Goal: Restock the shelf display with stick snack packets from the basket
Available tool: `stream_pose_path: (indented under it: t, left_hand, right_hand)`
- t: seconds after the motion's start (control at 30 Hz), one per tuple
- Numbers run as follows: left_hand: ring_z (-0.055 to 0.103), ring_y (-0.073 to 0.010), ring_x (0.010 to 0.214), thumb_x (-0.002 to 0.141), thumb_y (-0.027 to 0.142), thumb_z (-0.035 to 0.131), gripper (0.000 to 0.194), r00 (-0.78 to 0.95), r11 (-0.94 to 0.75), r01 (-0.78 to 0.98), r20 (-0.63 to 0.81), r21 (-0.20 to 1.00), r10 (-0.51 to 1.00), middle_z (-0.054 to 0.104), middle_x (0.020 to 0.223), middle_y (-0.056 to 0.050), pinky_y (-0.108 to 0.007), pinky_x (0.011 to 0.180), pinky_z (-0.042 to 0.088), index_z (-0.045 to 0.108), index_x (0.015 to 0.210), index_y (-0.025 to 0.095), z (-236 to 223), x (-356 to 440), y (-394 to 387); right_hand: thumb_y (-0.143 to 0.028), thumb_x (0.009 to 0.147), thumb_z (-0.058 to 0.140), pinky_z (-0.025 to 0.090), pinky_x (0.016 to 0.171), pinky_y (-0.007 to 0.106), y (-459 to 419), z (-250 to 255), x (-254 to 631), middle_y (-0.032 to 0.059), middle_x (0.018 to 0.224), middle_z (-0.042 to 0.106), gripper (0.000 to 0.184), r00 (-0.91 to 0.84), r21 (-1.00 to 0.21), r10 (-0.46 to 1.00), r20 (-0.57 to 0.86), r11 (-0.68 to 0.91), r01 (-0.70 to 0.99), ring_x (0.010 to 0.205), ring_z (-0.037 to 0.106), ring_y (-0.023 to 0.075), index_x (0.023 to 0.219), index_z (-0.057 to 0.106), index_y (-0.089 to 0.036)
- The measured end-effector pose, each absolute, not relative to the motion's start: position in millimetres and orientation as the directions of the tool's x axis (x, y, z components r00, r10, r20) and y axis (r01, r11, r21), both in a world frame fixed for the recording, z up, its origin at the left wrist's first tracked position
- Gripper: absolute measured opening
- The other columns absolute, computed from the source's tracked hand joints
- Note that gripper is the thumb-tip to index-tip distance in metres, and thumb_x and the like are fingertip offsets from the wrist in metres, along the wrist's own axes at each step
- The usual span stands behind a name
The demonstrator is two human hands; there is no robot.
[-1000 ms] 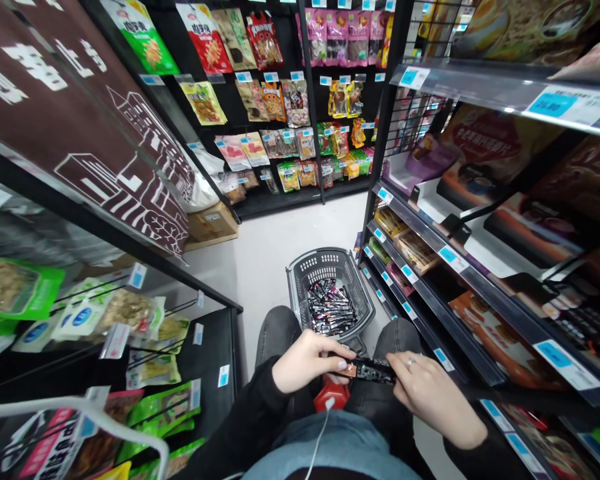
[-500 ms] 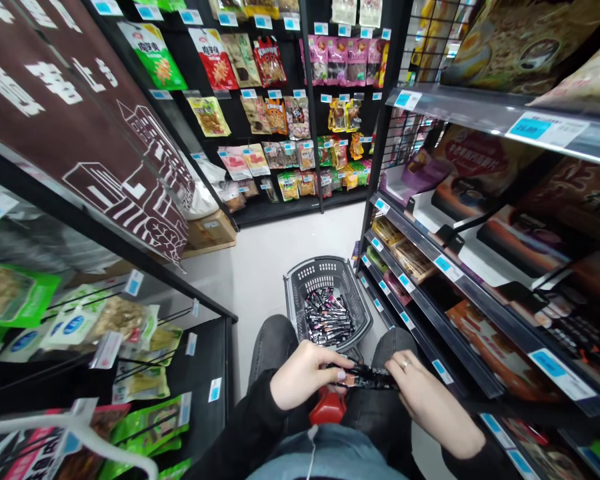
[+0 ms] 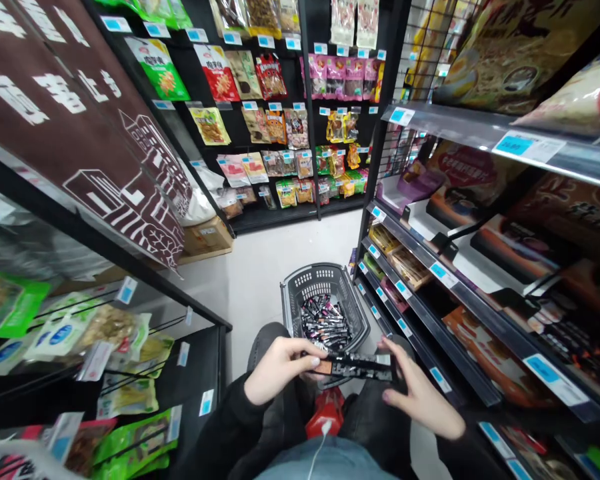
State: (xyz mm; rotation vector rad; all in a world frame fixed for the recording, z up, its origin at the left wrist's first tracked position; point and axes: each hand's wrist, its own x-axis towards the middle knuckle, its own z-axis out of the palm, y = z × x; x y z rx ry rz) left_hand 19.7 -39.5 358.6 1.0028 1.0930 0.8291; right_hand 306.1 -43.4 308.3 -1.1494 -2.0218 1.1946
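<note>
Pinching one end of the dark packaging [image 3: 355, 367], the left hand [image 3: 286, 368] apparently keeps it level; the right hand [image 3: 420, 393] spreads wide about the other end, contact unclear. The packaging looks slim, glossy black, with an orange-brown patch. Just beyond, the basket [image 3: 363, 325] stands presumably within easy reach, holding jumbled slim packets [image 3: 326, 321].

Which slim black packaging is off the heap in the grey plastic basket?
The glossy black packaging with an orange patch, pinched in the left hand; the other dark packets lie heaped inside the grey plastic basket.
</note>
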Motion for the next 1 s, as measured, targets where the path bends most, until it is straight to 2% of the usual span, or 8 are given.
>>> stream_pose_path:
  t: [0.07,0.17,0.43,0.57,0.63,0.7,0.8,1.0]
  left_hand:
    - [0.068,-0.0202,0.063,0.065,0.028,0.071,0.02,0.232,0.308,-0.082,-0.282,0.948,0.931,0.07,0.07,-0.005,-0.033,0.063,0.058,0.069,0.076,0.012,357.5,24.9,-41.1]
    - [0.067,-0.0181,0.063,0.066,0.027,0.071,0.023,0.168,0.203,-0.061,-0.19,0.977,0.967,0.07,0.075,-0.005,-0.03,0.06,0.057,0.067,0.083,0.013,359.0,29.9,-43.5]
    - [0.067,-0.0177,0.069,0.061,0.024,0.073,0.032,0.026,-0.046,0.207,0.041,0.977,0.999,0.071,0.083,-0.007,-0.025,0.063,0.056,0.067,0.091,0.014,362.7,35.2,-47.1]
    - [0.066,-0.0162,0.065,0.062,0.022,0.073,0.027,0.034,-0.122,0.324,0.118,0.938,0.992,0.071,0.08,-0.006,-0.024,0.063,0.055,0.069,0.087,0.015,362.6,39.0,-45.5]
    - [0.066,-0.0179,0.071,0.061,0.022,0.074,0.022,0.002,-0.146,0.362,0.155,0.921,0.988,0.071,0.08,-0.006,-0.026,0.069,0.054,0.07,0.081,0.015,361.0,40.3,-44.7]
    - [0.067,-0.0191,0.075,0.062,0.024,0.074,0.02,-0.015,-0.121,0.349,0.135,0.929,0.991,0.071,0.082,-0.007,-0.028,0.072,0.054,0.07,0.079,0.015,358.8,41.1,-44.7]
    - [0.067,-0.0184,0.068,0.065,0.028,0.072,0.022,0.001,0.001,0.236,-0.001,0.972,1.0,0.071,0.086,-0.009,-0.028,0.064,0.056,0.068,0.08,0.013,355.7,41.3,-46.1]
    - [0.066,-0.0179,0.06,0.059,0.03,0.075,0.026,-0.008,0.19,0.095,-0.19,0.977,0.982,0.07,0.075,-0.006,-0.029,0.058,0.057,0.065,0.074,0.012,351.7,44.1,-49.0]
  right_hand:
    - [-0.033,0.076,0.06,0.042,0.096,0.041,-38.9,297.6,297.1,0.0109,0.122,0.053,0.058,-0.438,-0.967,0.898,0.05,0.153,0.203,0.114,0.051,0.0246,0.129,0.039,-0.022]
    - [-0.035,0.074,0.064,0.046,0.09,0.038,-38.3,292.9,291.1,0.0096,0.113,0.058,0.046,-0.304,-0.992,0.946,0.115,0.127,0.019,0.105,0.056,0.0249,0.116,0.052,-0.021]
    - [-0.031,0.081,0.056,0.048,0.087,0.038,-45.0,310.2,289.3,0.0072,0.109,0.058,0.029,-0.218,-0.992,0.969,0.121,0.11,-0.06,0.1,0.056,0.0217,0.109,0.058,-0.023]
    - [-0.028,0.08,0.057,0.055,0.075,0.034,-44.2,308.5,283.6,0.006,0.107,0.057,0.027,-0.203,-0.987,0.976,0.08,0.049,-0.153,0.094,0.057,0.0191,0.107,0.058,-0.025]
    - [-0.026,0.08,0.058,0.056,0.071,0.033,-42.4,309.2,281.3,0.006,0.105,0.057,0.024,-0.19,-0.982,0.976,0.105,0.072,-0.176,0.094,0.057,0.0191,0.104,0.059,-0.025]
    - [-0.025,0.078,0.06,0.054,0.072,0.034,-39.7,310.8,279.9,0.0069,0.103,0.058,0.02,-0.18,-0.979,0.969,0.168,0.142,-0.148,0.097,0.056,0.0203,0.098,0.061,-0.023]
    - [-0.023,0.074,0.065,0.049,0.081,0.038,-35.4,311.8,280.1,0.0077,0.098,0.061,0.017,-0.195,-0.967,0.947,0.254,0.246,-0.064,0.097,0.056,0.0212,0.091,0.063,-0.021]
    - [-0.021,0.07,0.07,0.048,0.078,0.036,-33.9,307.4,283.5,0.0062,0.086,0.065,0.016,-0.208,-0.964,0.941,0.266,0.265,-0.033,0.085,0.061,0.0204,0.084,0.063,-0.02]
